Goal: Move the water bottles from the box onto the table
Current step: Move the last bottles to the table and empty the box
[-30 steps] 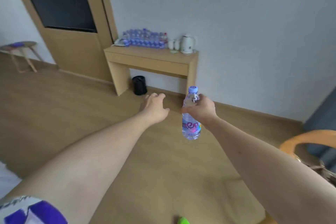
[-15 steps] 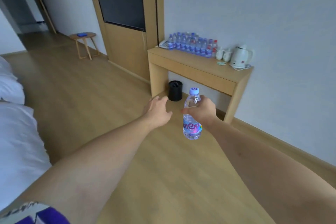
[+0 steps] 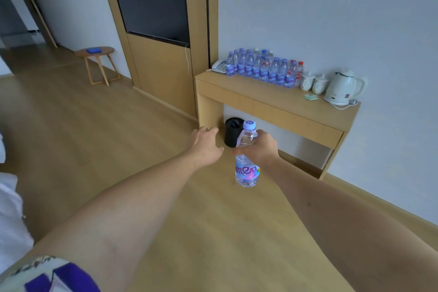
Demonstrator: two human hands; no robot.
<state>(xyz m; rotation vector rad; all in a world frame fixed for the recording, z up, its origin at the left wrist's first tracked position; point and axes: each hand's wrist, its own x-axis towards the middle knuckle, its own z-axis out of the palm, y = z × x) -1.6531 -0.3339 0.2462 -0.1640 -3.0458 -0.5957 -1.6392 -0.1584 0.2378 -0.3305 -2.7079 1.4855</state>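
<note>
My right hand (image 3: pixel 259 149) grips a clear water bottle (image 3: pixel 246 168) with a pale purple cap and a purple label, held upright in the air over the wooden floor. My left hand (image 3: pixel 206 146) reaches out beside it, fingers relaxed and holding nothing. Ahead stands a light wooden table (image 3: pixel 272 104) against the wall, with several matching water bottles (image 3: pixel 260 69) grouped on its left part. The box is out of view.
On the table also stand a telephone (image 3: pixel 219 66), two white cups (image 3: pixel 314 83) and a white kettle (image 3: pixel 341 89). A black bin (image 3: pixel 233 131) sits under it. A small stool (image 3: pixel 98 64) stands at the left, white bedding (image 3: pixel 9 208) at the left edge.
The view has swung left and come closer to the table, which now sits larger and further right. Both hands keep the same pose, the bottle still in my right hand.
</note>
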